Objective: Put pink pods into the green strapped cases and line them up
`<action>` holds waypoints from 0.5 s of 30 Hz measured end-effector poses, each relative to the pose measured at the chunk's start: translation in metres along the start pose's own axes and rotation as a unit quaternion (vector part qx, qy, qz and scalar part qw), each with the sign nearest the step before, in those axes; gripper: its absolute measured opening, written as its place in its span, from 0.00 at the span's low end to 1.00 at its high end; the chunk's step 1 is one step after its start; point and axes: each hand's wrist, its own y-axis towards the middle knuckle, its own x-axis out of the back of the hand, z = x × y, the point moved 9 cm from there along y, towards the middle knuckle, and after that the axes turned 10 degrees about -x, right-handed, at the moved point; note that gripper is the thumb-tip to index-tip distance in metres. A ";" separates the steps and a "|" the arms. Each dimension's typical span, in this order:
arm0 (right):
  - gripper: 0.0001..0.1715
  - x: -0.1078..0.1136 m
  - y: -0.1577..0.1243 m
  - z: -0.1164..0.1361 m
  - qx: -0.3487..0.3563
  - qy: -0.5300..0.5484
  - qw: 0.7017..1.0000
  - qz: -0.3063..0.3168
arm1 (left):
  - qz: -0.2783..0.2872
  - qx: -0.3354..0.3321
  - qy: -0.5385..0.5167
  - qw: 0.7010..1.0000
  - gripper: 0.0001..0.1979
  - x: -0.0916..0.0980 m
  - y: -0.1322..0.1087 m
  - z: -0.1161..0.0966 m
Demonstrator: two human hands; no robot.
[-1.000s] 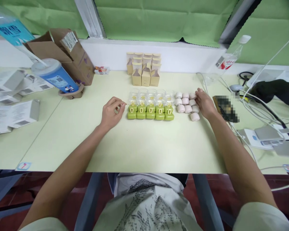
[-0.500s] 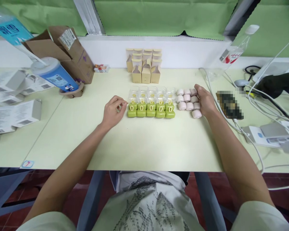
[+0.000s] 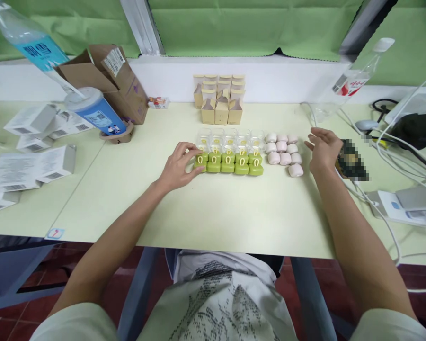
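Note:
Several small green cases [image 3: 227,163] with yellow loop marks stand in two tight rows in the middle of the table. Clear plastic covers [image 3: 230,137] line up right behind them. At the rows' left end is my left hand [image 3: 179,168], thumb and forefinger apart and touching the leftmost green cases; I see no firm grip. Several rounded pale pink cases [image 3: 284,158] lie grouped to the right, one of them [image 3: 296,170] nearer me than the others. Beyond their right side my right hand [image 3: 323,148] is held with its fingers apart, holding nothing and not touching them.
Open cream cardboard boxes [image 3: 221,111] stand by the back wall. A brown carton [image 3: 122,85], a blue cup [image 3: 99,116] and white boxes [image 3: 31,163] occupy the left. A clear bottle [image 3: 353,80], white cables [image 3: 383,222] and a blurred dark item [image 3: 353,160] are on the right.
My right hand has let go of the pink cases and drawn away to the right. My left hand has opened from a pinch and reached onto the green rows' left end. The view shifted slightly.

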 end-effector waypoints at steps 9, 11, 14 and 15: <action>0.25 -0.058 -0.157 0.135 0.301 -0.287 0.900 0.132 | 0.046 -0.063 0.055 0.995 0.28 -0.018 0.006 -0.020; 0.28 -0.080 -0.181 0.138 0.320 -0.374 0.856 0.159 | 0.058 -0.060 0.054 0.995 0.29 -0.023 0.006 -0.020; 0.35 -0.097 -0.194 0.130 0.343 -0.447 0.807 0.176 | 0.075 -0.055 0.047 0.995 0.30 -0.028 0.006 -0.018; 0.36 -0.100 -0.194 0.126 0.348 -0.459 0.797 0.181 | 0.080 -0.053 0.044 0.994 0.30 -0.030 0.006 -0.018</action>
